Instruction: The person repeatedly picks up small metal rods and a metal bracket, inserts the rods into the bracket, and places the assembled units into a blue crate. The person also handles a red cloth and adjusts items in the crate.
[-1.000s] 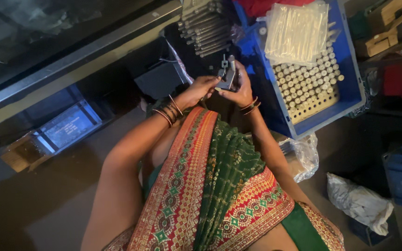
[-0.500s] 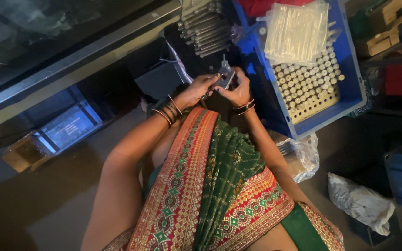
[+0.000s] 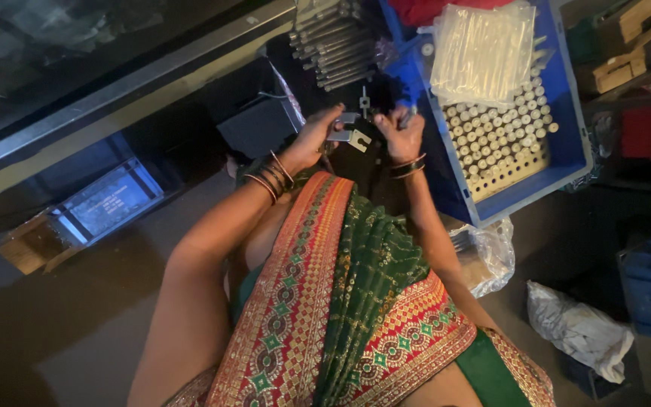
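Shiny metal bracket (image 3: 352,137); glossy blue plastic crate (image 3: 566,151).

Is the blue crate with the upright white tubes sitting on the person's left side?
No, the blue crate with its white tubes sits beyond the right hand.

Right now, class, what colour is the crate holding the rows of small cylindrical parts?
Blue. The crate shows best in the head view, to the right of the right hand.

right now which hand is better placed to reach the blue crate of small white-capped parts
Right hand, probably: it sits beside the blue plastic crate, while the left hand grips the small grey metal bracket.
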